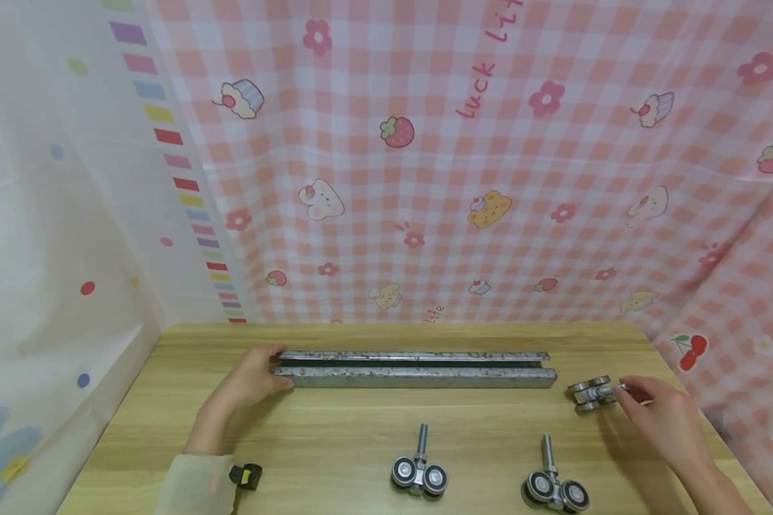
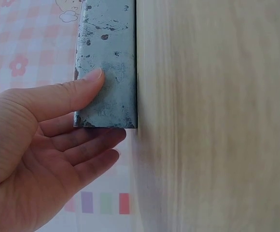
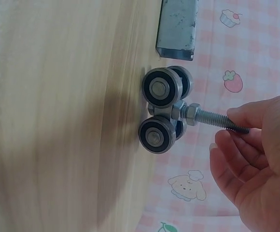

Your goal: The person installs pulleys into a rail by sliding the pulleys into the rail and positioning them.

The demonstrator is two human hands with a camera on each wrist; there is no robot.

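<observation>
A long, worn metal channel rail [image 1: 419, 378] lies across the table, its lengthwise slot facing up. My left hand [image 1: 251, 375] grips the rail's left end; in the left wrist view the thumb presses the rail's scuffed side [image 2: 108, 58], with the other fingers partly hidden behind it. Just off the right end, my right hand [image 1: 666, 422] pinches the threaded bolt of a roller trolley [image 1: 591, 395] between thumb and fingers. That bolt [image 3: 212, 119] points toward the palm in the right wrist view, and the wheels [image 3: 160, 88] face the rail's end, apart from it.
Two more roller trolleys stand bolt-up on the wood-grain table [image 1: 335, 443]: one near the front middle [image 1: 419, 476], another at front right [image 1: 556, 492]. A small black piece with a yellow mark [image 1: 247, 476] is by the left sleeve. Patterned cloth [image 1: 386, 172] hangs behind.
</observation>
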